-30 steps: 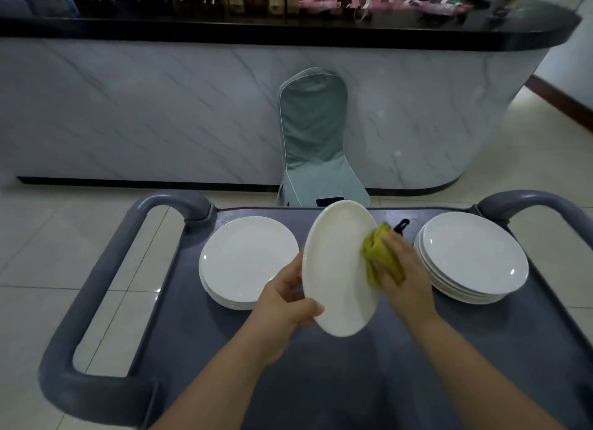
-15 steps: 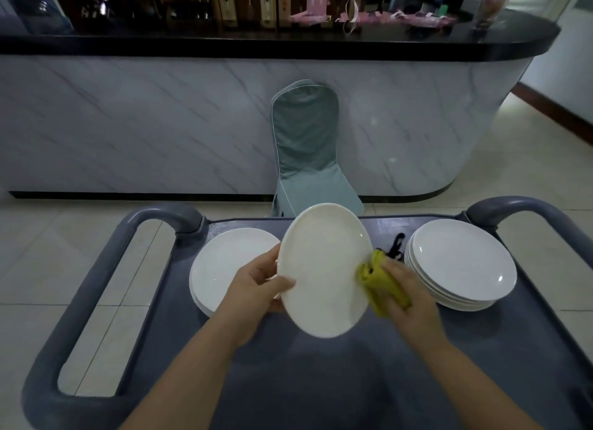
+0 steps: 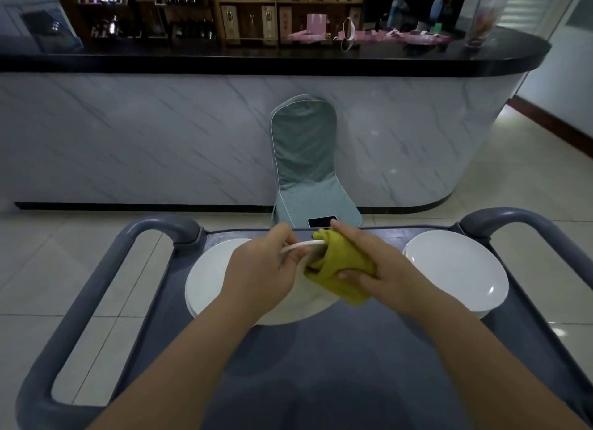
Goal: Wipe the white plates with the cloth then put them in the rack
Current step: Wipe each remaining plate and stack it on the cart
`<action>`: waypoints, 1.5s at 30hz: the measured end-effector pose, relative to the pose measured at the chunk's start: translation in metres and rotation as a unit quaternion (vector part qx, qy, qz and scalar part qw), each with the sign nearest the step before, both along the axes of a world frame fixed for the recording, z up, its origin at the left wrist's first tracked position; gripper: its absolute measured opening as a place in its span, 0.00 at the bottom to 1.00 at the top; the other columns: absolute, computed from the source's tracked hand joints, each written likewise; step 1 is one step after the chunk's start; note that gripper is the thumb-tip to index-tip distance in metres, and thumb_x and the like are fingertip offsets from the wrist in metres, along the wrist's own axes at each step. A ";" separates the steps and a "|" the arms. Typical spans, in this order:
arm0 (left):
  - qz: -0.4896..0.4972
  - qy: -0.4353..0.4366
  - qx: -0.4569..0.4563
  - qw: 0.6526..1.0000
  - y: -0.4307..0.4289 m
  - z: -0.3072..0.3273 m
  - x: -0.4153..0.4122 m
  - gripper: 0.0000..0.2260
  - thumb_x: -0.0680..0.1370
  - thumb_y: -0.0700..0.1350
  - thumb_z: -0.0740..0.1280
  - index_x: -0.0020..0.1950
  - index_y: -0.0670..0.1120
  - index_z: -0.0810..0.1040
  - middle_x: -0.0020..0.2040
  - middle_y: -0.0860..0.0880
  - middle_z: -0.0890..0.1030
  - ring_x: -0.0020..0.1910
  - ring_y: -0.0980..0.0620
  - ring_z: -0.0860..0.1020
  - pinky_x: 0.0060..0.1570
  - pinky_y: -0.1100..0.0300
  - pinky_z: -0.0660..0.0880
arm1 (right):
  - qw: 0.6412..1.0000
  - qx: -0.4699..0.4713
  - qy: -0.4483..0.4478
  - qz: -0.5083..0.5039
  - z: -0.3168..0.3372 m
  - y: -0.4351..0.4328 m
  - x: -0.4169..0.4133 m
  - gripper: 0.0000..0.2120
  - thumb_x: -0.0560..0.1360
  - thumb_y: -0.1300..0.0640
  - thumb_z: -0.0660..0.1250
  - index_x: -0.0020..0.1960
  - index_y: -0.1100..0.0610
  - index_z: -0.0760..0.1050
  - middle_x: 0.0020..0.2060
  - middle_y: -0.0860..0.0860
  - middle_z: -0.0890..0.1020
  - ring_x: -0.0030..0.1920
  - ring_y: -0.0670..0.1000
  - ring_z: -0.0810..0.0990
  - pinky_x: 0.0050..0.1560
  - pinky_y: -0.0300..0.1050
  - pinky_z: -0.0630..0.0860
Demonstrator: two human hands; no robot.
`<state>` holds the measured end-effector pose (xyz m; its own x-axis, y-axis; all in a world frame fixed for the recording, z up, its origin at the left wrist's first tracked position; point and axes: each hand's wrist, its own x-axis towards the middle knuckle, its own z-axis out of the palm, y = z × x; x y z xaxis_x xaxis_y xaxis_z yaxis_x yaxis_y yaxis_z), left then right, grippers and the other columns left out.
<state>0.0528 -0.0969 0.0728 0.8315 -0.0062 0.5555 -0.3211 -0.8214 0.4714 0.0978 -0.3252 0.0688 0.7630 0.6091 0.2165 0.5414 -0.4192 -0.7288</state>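
My left hand (image 3: 261, 269) grips the far rim of a white plate (image 3: 295, 304), which is tilted so its underside faces me over the grey cart tray (image 3: 321, 365). My right hand (image 3: 375, 269) holds a yellow-green cloth (image 3: 340, 269) folded over the plate's right edge. Under and behind the held plate, a stack of white plates (image 3: 205, 279) lies on the left of the tray. Another stack of white plates (image 3: 455, 269) lies on the right. No rack is in view.
The cart has grey loop handles on the left (image 3: 96, 285) and right (image 3: 529, 230). A covered chair (image 3: 305, 160) with a phone (image 3: 322, 221) on its seat stands just beyond the cart, against a marble-fronted bar counter (image 3: 160, 134).
The plate has turned from face-on and upright to tilted away, with its back toward me. My left hand moved to the far rim, and the cloth now wraps the right edge. The view tilted up.
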 end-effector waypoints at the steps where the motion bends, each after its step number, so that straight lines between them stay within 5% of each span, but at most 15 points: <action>1: -0.002 -0.018 0.007 1.000 0.000 0.002 -0.001 0.09 0.76 0.55 0.65 0.41 0.53 0.70 0.27 0.54 0.73 0.25 0.53 0.70 0.25 0.71 0.57 | 0.999 0.011 0.047 -0.015 -0.002 -0.003 0.001 0.32 0.75 0.56 0.72 0.75 0.45 0.61 0.68 0.40 0.71 0.67 0.41 0.70 0.68 0.46 0.69; 4: -0.013 -0.045 0.018 0.999 -0.005 0.004 -0.002 0.10 0.76 0.56 0.62 0.40 0.51 0.71 0.26 0.54 0.72 0.24 0.53 0.69 0.26 0.72 0.55 | 0.997 -0.004 0.046 -0.066 -0.005 0.006 -0.001 0.28 0.74 0.53 0.73 0.70 0.44 0.67 0.63 0.42 0.74 0.62 0.43 0.73 0.64 0.49 0.72; 9: -0.039 -0.048 0.056 0.997 -0.013 0.006 0.005 0.05 0.74 0.49 0.63 0.41 0.52 0.67 0.27 0.52 0.72 0.25 0.47 0.71 0.26 0.64 0.56 | 0.976 -0.075 -0.178 -0.099 0.007 0.044 -0.003 0.22 0.68 0.45 0.73 0.58 0.51 0.75 0.50 0.46 0.80 0.49 0.50 0.77 0.49 0.48 0.73; 13: -0.032 -0.011 -0.033 0.999 -0.011 0.008 0.004 0.06 0.74 0.54 0.61 0.42 0.53 0.68 0.28 0.55 0.70 0.29 0.53 0.69 0.26 0.64 0.61 | 0.956 -0.074 -0.259 -0.114 0.019 0.048 -0.004 0.18 0.68 0.43 0.72 0.52 0.53 0.77 0.44 0.47 0.81 0.44 0.52 0.79 0.42 0.46 0.72; 15: -0.022 -0.013 -0.130 0.991 -0.008 0.007 0.003 0.08 0.74 0.55 0.65 0.39 0.54 0.70 0.30 0.54 0.73 0.31 0.54 0.72 0.30 0.61 0.67 | 0.966 -0.034 -0.213 -0.140 0.024 0.040 -0.002 0.19 0.68 0.42 0.73 0.53 0.51 0.77 0.43 0.43 0.80 0.43 0.48 0.77 0.43 0.42 0.71; 18: 0.030 -0.040 -0.306 0.951 -0.002 0.003 -0.002 0.08 0.75 0.51 0.68 0.37 0.56 0.74 0.30 0.57 0.77 0.30 0.60 0.74 0.31 0.64 0.70 | 0.975 0.092 -0.031 -0.200 0.025 0.017 0.000 0.16 0.66 0.43 0.77 0.49 0.46 0.76 0.39 0.41 0.80 0.41 0.42 0.76 0.42 0.30 0.71; 22: 0.137 0.012 -0.481 0.866 -0.013 -0.022 -0.008 0.09 0.79 0.52 0.65 0.39 0.60 0.74 0.32 0.60 0.79 0.30 0.64 0.74 0.31 0.67 0.71 | 0.915 0.257 0.185 -0.252 -0.003 0.005 -0.011 0.13 0.68 0.52 0.78 0.50 0.49 0.78 0.43 0.45 0.85 0.45 0.48 0.84 0.41 0.40 0.80; 25: 0.115 0.044 -0.360 0.925 -0.016 -0.032 -0.002 0.04 0.80 0.51 0.61 0.46 0.59 0.73 0.40 0.60 0.79 0.40 0.62 0.76 0.40 0.59 0.70 | 0.910 0.237 0.161 -0.300 -0.022 0.001 -0.015 0.09 0.70 0.53 0.77 0.47 0.51 0.78 0.40 0.47 0.84 0.44 0.49 0.83 0.42 0.44 0.80; 27: 0.075 0.017 -0.094 0.993 -0.015 -0.028 0.011 0.10 0.78 0.52 0.59 0.54 0.52 0.77 0.50 0.54 0.79 0.51 0.49 0.75 0.53 0.50 0.70 | 0.930 0.193 0.104 -0.295 -0.022 -0.001 -0.013 0.08 0.71 0.53 0.76 0.44 0.48 0.77 0.38 0.43 0.83 0.39 0.42 0.80 0.42 0.37 0.76; 28: 0.055 -0.002 0.033 0.998 -0.020 -0.024 0.018 0.15 0.79 0.54 0.58 0.56 0.47 0.78 0.52 0.49 0.79 0.53 0.45 0.74 0.57 0.47 0.69 | 0.947 0.147 0.061 -0.280 -0.018 0.000 -0.011 0.09 0.71 0.52 0.76 0.43 0.47 0.76 0.36 0.41 0.81 0.39 0.41 0.79 0.40 0.32 0.72; 32: -0.070 -0.076 0.143 0.984 -0.053 0.003 0.028 0.12 0.79 0.48 0.59 0.43 0.44 0.77 0.39 0.47 0.78 0.38 0.44 0.76 0.39 0.52 0.69 | 0.966 -0.076 -0.151 -0.197 0.011 0.007 -0.001 0.10 0.72 0.50 0.73 0.48 0.51 0.75 0.36 0.43 0.77 0.38 0.49 0.76 0.37 0.40 0.68; 36: -0.079 -0.146 0.085 0.982 -0.052 0.034 0.037 0.10 0.77 0.42 0.64 0.37 0.41 0.76 0.33 0.45 0.77 0.31 0.44 0.75 0.27 0.53 0.70 | 0.950 -0.092 -0.233 -0.186 0.046 0.003 0.005 0.15 0.71 0.45 0.74 0.46 0.53 0.74 0.36 0.46 0.78 0.36 0.52 0.76 0.36 0.44 0.64; 40: -0.036 -0.200 0.037 0.978 -0.046 0.057 0.041 0.08 0.76 0.44 0.65 0.40 0.43 0.80 0.36 0.49 0.81 0.36 0.49 0.77 0.34 0.58 0.70 | 0.967 -0.006 -0.145 -0.210 0.071 0.001 0.002 0.15 0.68 0.40 0.74 0.44 0.42 0.69 0.34 0.38 0.75 0.37 0.40 0.74 0.37 0.36 0.67; 42: 0.026 -0.167 -0.102 0.980 -0.035 0.058 0.045 0.07 0.76 0.43 0.64 0.41 0.46 0.80 0.35 0.56 0.78 0.36 0.56 0.73 0.35 0.65 0.64 | 0.964 0.075 -0.066 -0.245 0.073 -0.007 -0.001 0.13 0.65 0.41 0.75 0.42 0.40 0.72 0.36 0.36 0.79 0.39 0.37 0.77 0.40 0.32 0.70; 45: 0.147 -0.072 -0.372 0.913 -0.030 0.035 0.046 0.10 0.80 0.43 0.63 0.38 0.50 0.74 0.31 0.58 0.74 0.32 0.63 0.71 0.33 0.71 0.64 | 0.918 0.275 0.073 -0.277 0.045 -0.009 -0.013 0.12 0.64 0.47 0.78 0.44 0.44 0.78 0.41 0.44 0.84 0.44 0.47 0.83 0.45 0.48 0.80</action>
